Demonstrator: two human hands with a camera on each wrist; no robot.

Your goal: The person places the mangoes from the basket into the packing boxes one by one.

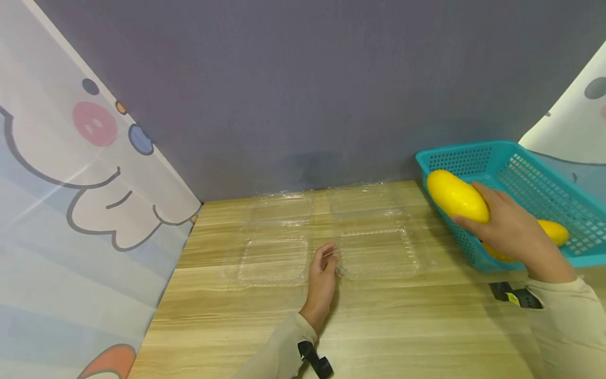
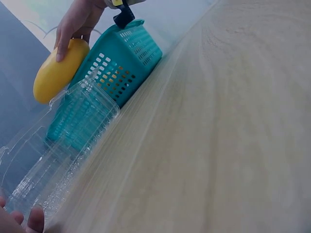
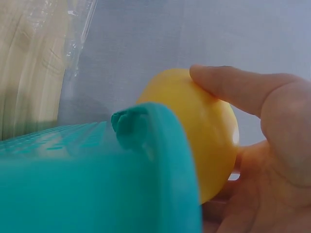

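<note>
My right hand grips a smooth yellow mango over the left rim of the turquoise basket, thumb on one side and fingers on the other. In the right wrist view the basket's rim hides part of the mango. More yellow mangoes lie inside the basket, partly behind my right hand. On the table, my left hand pinches the near left corner of the right clear plastic container, which lies with its lid folded back. Another clear container, also unfolded, lies to the left of that hand.
The wood-grain table meets a grey wall right behind the containers. A cartoon-print curtain hangs along the left side, and a similar one stands behind the basket at the right.
</note>
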